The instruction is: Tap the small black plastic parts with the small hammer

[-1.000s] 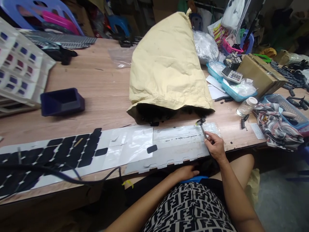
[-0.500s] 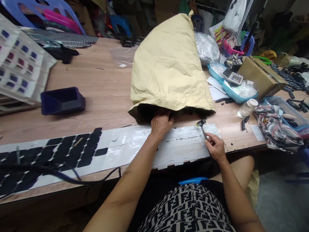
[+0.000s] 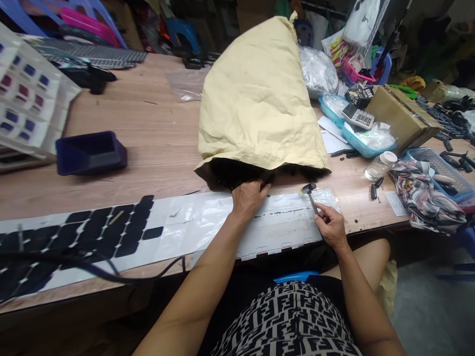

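My left hand (image 3: 248, 197) reaches to the open mouth of a large tan sack (image 3: 256, 94) lying on the wooden table (image 3: 156, 143). Its fingers curl down over small black pieces at the sack's dark opening; what they hold is hidden. My right hand (image 3: 331, 227) grips the handle of a small hammer (image 3: 310, 194), whose head rests on a long white strip (image 3: 208, 222) near the table's front edge. Black flat pieces (image 3: 107, 232) cover the strip's left part.
A dark blue tray (image 3: 91, 153) sits at left beside a white sample card rack (image 3: 25, 94). At right stand a cardboard box (image 3: 403, 116), blue baskets (image 3: 365, 141) with a calculator (image 3: 356, 116), a small jar (image 3: 378, 164) and a crumpled cloth (image 3: 426, 195). A black cable (image 3: 92, 267) crosses the front left.
My left hand rose from my lap to the sack's opening, then drew back slightly with fingers curling. The right hand has kept still on the hammer.
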Action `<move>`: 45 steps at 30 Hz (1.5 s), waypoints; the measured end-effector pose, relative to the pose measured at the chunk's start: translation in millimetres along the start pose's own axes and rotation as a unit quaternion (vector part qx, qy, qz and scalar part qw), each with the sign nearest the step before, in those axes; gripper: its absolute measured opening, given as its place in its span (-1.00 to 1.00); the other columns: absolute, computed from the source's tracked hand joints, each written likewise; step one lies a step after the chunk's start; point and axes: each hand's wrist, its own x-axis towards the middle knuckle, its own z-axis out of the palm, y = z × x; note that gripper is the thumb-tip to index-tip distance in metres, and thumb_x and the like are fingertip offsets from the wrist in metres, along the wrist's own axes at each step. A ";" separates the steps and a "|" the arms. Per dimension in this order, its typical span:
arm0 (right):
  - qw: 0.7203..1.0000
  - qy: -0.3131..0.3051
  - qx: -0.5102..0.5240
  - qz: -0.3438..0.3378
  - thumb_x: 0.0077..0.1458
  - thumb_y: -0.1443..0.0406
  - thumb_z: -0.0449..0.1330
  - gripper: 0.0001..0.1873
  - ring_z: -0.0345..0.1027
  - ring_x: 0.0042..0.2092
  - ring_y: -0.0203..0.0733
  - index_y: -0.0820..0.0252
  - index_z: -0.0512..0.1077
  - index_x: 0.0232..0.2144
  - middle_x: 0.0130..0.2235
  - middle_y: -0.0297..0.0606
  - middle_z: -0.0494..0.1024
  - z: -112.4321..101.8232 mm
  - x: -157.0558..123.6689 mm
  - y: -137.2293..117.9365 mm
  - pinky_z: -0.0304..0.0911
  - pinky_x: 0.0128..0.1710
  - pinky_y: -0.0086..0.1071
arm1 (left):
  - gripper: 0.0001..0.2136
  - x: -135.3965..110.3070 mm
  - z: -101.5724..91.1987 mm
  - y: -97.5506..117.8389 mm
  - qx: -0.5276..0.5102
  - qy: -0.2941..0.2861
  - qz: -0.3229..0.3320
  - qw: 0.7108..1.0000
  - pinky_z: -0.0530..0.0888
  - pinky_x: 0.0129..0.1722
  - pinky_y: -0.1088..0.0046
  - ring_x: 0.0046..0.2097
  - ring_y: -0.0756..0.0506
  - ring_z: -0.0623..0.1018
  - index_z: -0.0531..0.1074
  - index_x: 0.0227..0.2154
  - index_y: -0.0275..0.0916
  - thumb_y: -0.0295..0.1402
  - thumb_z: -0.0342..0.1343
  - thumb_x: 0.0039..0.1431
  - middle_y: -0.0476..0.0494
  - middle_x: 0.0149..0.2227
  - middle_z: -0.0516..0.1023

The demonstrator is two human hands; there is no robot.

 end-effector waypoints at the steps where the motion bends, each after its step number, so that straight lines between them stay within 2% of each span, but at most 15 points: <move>1: 1.000 0.000 0.000 0.001 0.10 0.27 0.23 -0.60 0.27 -0.43 -0.29 0.20 0.58 0.00 -0.42 -0.35 0.42 -0.1 0.1 -0.4 0.32 -0.37 -0.36 | -0.58 -1.2 -0.1 2.1 -0.005 -0.001 0.001 1.000 0.42 -0.24 0.28 -0.18 -0.30 0.62 0.63 -0.16 -0.18 -0.02 -0.02 0.31 -0.30 -0.28 0.66; 5: 1.000 0.001 0.001 0.002 0.10 0.27 0.23 -0.60 0.27 -0.43 -0.29 0.18 0.58 0.00 -0.42 -0.35 0.42 -0.3 0.1 -0.7 0.32 -0.37 -0.36 | -0.65 -4.2 0.2 9.7 -0.044 -0.001 0.012 0.999 0.41 -0.22 0.31 -0.15 -0.27 0.61 0.61 -0.07 -0.15 -0.10 0.07 0.25 -0.24 -0.22 0.67; 8: 1.000 0.000 0.002 0.004 0.10 0.27 0.23 -0.60 0.28 -0.42 -0.29 0.18 0.58 0.01 -0.41 -0.35 0.42 -0.3 -0.1 -0.7 0.32 -0.37 -0.36 | -0.73 -10.4 1.2 12.8 -0.122 -0.005 0.030 0.992 0.38 -0.26 0.37 -0.20 -0.19 0.58 0.63 -0.14 -0.13 -0.18 0.14 0.19 -0.14 -0.26 0.65; 11: 1.000 0.001 0.007 0.006 0.10 0.27 0.23 -0.59 0.27 -0.42 -0.29 0.19 0.58 0.01 -0.41 -0.35 0.42 -0.3 -0.2 -0.7 0.32 -0.36 -0.36 | -0.80 -20.7 5.4 16.0 -0.212 -0.049 0.122 0.968 0.34 -0.32 0.42 -0.30 -0.09 0.51 0.63 -0.26 -0.17 -0.23 0.20 0.13 -0.07 -0.35 0.57; 14: 1.000 0.002 0.009 0.004 0.10 0.27 0.23 -0.59 0.26 -0.42 -0.29 0.21 0.57 0.01 -0.41 -0.36 0.40 -0.5 0.1 -0.6 0.31 -0.36 -0.36 | -0.84 -30.6 11.7 23.4 -0.237 -0.072 0.196 0.949 0.35 -0.23 0.39 -0.26 -0.09 0.50 0.61 -0.30 -0.21 -0.27 0.23 0.11 -0.07 -0.33 0.54; 18: 1.000 -0.003 0.004 0.000 0.11 0.26 0.23 -0.60 0.25 -0.43 -0.30 0.18 0.57 0.01 -0.42 -0.37 0.39 -1.3 0.6 -0.5 0.30 -0.37 -0.36 | -0.74 -36.4 19.2 37.7 -0.208 -0.043 0.180 0.960 0.31 -0.02 0.25 -0.10 -0.20 0.48 0.60 -0.20 -0.19 -0.21 0.32 0.06 -0.11 -0.23 0.57; 22: 1.000 0.003 -0.009 -0.013 0.11 0.27 0.23 -0.61 0.24 -0.45 -0.30 0.17 0.57 0.01 -0.43 -0.38 0.39 -1.8 1.1 -1.0 0.30 -0.38 -0.36 | -0.81 -34.1 25.1 43.4 -0.233 -0.058 0.158 0.958 0.26 0.02 0.20 -0.03 -0.22 0.46 0.62 -0.25 -0.15 -0.22 0.33 0.10 -0.11 -0.19 0.60; 30: 0.995 -0.034 -0.055 -0.081 0.12 0.31 0.21 -0.60 0.33 -0.40 -0.22 0.13 0.57 0.02 -0.42 -0.31 0.46 -5.7 -3.7 -15.7 0.37 -0.35 -0.30 | -0.80 -29.3 28.0 35.4 -0.264 -0.068 0.169 0.947 0.27 0.04 0.20 -0.07 -0.18 0.46 0.66 -0.19 -0.10 -0.26 0.33 0.11 -0.06 -0.26 0.59; 37: 0.984 -0.036 -0.095 -0.148 0.13 0.33 0.20 -0.59 0.35 -0.38 -0.14 0.15 0.57 0.04 -0.43 -0.25 0.53 -2.8 -11.0 -29.4 0.39 -0.30 -0.23 | -0.84 -28.5 28.3 35.1 -0.282 -0.062 0.165 0.943 0.29 -0.01 0.24 -0.12 -0.15 0.45 0.68 -0.24 -0.10 -0.30 0.35 0.10 -0.05 -0.30 0.55; 40: 0.984 -0.051 -0.108 -0.134 0.12 0.33 0.19 -0.60 0.34 -0.40 -0.15 0.13 0.58 0.02 -0.45 -0.27 0.53 -1.5 -10.9 -27.0 0.38 -0.33 -0.24 | -0.84 -27.8 27.9 34.3 -0.290 -0.065 0.164 0.941 0.31 -0.05 0.27 -0.14 -0.14 0.46 0.68 -0.24 -0.07 -0.29 0.35 0.08 -0.04 -0.33 0.54; 45: 0.992 -0.013 -0.086 -0.096 0.14 0.30 0.20 -0.59 0.33 -0.41 -0.18 0.12 0.57 0.04 -0.42 -0.28 0.50 -6.0 -10.8 -24.6 0.37 -0.38 -0.29 | -0.82 -26.2 31.2 32.3 -0.303 -0.059 0.173 0.935 0.33 -0.05 0.28 -0.16 -0.13 0.48 0.69 -0.22 -0.04 -0.28 0.36 0.07 -0.03 -0.35 0.55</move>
